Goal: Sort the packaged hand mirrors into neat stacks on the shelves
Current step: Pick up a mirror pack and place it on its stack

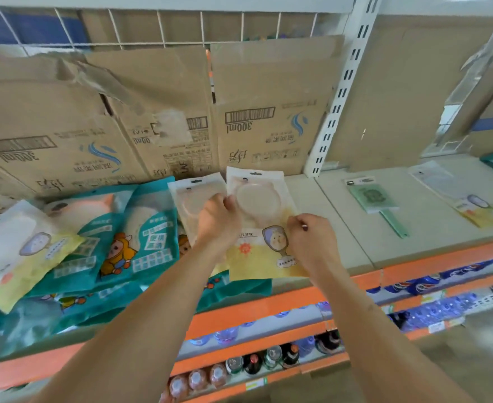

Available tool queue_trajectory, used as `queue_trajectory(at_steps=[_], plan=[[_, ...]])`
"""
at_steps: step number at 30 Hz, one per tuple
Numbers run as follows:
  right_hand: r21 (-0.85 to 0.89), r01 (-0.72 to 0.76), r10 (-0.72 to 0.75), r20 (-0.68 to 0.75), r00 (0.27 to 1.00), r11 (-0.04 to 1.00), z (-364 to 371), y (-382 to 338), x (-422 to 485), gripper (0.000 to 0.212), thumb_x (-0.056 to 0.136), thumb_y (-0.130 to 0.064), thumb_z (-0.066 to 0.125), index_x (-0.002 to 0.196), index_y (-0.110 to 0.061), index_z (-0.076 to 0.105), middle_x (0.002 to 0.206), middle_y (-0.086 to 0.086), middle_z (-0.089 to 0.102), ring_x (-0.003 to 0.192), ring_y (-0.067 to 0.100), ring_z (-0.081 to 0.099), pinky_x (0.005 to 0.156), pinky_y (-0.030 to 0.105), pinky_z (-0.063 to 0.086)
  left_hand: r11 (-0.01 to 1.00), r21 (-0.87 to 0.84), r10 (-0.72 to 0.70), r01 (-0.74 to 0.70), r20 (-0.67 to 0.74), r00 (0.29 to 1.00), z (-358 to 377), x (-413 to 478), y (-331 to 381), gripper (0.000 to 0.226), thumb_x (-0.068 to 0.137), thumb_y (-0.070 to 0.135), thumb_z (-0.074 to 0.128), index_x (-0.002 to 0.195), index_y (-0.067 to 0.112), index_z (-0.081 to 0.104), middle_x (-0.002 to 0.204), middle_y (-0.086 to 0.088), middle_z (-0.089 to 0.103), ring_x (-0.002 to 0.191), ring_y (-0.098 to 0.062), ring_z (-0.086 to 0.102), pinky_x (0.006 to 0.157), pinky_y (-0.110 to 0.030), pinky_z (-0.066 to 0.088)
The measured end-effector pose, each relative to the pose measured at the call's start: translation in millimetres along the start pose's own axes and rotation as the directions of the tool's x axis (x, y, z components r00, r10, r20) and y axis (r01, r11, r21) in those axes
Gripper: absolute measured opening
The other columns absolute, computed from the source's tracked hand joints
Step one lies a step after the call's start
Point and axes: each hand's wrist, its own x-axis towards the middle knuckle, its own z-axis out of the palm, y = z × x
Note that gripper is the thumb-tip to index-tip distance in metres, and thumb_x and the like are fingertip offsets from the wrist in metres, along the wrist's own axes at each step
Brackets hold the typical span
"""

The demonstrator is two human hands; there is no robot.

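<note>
My left hand [216,219] and my right hand [309,231] both grip a white-and-yellow packaged hand mirror [261,225] held over the shelf [341,242]. My left hand pinches its left edge, my right hand pinches its right edge. A second white-and-yellow mirror pack [191,199] lies just behind my left hand. Several teal mirror packs [129,237] lie in a loose heap at the left, with another white-and-yellow pack [21,251] on top of them. Further right on the shelf lie a green hand mirror [376,199] and one more white-and-yellow pack [460,196].
Flattened cardboard boxes [158,120] line the back of the shelf. A white slotted upright [338,97] divides two bays. The orange shelf edge [268,309] runs in front, with rows of bottles [257,362] on lower shelves.
</note>
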Motion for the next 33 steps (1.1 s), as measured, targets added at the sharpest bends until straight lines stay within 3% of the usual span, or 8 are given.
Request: queue_trajectory(at_steps=[5,10,12,14,22,26,33], plan=[[-0.014,-0.042,0.042,-0.027,0.999,0.999,-29.8,20.3,7.6,0.036,0.089,-0.017,0.048,0.055,-0.011,0.039,0.051,0.001,0.035,0.051,0.017,0.028,0.042,0.024,0.025,0.997,-0.073,0.003,-0.001,0.027,1.000,32.3,-6.5,16.6,0.036,0.101,0.032,0.032,0.113,0.010,0.058,0.101,-0.006,0.058,0.083,-0.021,0.051,0.067,-0.030,0.036],[0.034,0.005,-0.003,-0.044,0.999,0.999,-66.4,37.7,24.6,0.042,0.092,-0.015,0.048,0.052,-0.012,0.034,0.050,-0.001,0.030,0.048,0.015,0.025,0.037,0.016,0.021,0.984,-0.180,0.007,-0.007,0.001,1.000,65.8,-18.2,44.6,0.025,0.098,0.029,0.036,0.090,0.018,0.057,0.078,0.002,0.054,0.064,-0.010,0.050,0.050,-0.027,0.037],[0.029,0.016,-0.015,-0.038,0.999,0.999,-86.1,46.7,31.0,0.044,0.093,-0.017,0.048,0.050,-0.014,0.035,0.050,-0.002,0.033,0.048,0.015,0.028,0.042,0.021,0.025,0.972,-0.236,0.006,-0.006,0.001,1.000,81.7,-22.7,58.3,0.024,0.097,0.030,0.039,0.092,0.019,0.058,0.082,0.000,0.058,0.070,-0.020,0.056,0.059,-0.030,0.047],[0.015,0.021,-0.020,-0.047,0.999,1.000,-107.8,58.7,38.8,0.043,0.093,-0.019,0.049,0.051,-0.013,0.039,0.050,-0.002,0.036,0.050,0.015,0.031,0.049,0.027,0.028,0.957,-0.289,0.008,-0.005,0.012,1.000,101.4,-29.3,74.6,0.022,0.097,0.032,0.040,0.090,0.021,0.058,0.080,-0.002,0.059,0.071,-0.026,0.055,0.064,-0.033,0.047],[-0.034,0.050,-0.051,-0.019,0.999,0.998,-176.4,114.5,67.4,0.043,0.093,-0.020,0.050,0.052,-0.012,0.041,0.050,-0.002,0.038,0.048,0.014,0.033,0.049,0.027,0.026,0.942,-0.334,-0.041,0.037,-0.005,0.999,173.9,-62.9,119.3,0.019,0.097,0.028,0.042,0.093,0.023,0.060,0.077,0.003,0.058,0.061,-0.017,0.051,0.051,-0.027,0.036],[-0.050,0.073,-0.073,0.005,0.997,0.996,-190.1,131.2,77.5,0.043,0.093,-0.020,0.050,0.052,-0.012,0.038,0.049,-0.003,0.034,0.047,0.012,0.029,0.044,0.019,0.027,0.915,-0.400,-0.066,0.061,0.001,0.998,194.7,-68.2,124.8,0.020,0.097,0.028,0.043,0.095,0.020,0.061,0.072,0.002,0.055,0.051,-0.013,0.044,0.042,-0.022,0.033],[-0.057,0.067,-0.066,0.024,0.998,0.996,-197.8,140.3,103.4,0.038,0.095,-0.022,0.049,0.060,-0.007,0.053,0.054,0.000,0.046,0.049,0.014,0.037,0.045,0.017,0.032,0.921,-0.382,-0.070,0.071,0.017,0.997,213.8,-54.0,137.2,0.022,0.099,0.029,0.040,0.091,0.019,0.058,0.074,0.002,0.056,0.055,-0.013,0.044,0.047,-0.025,0.034]])
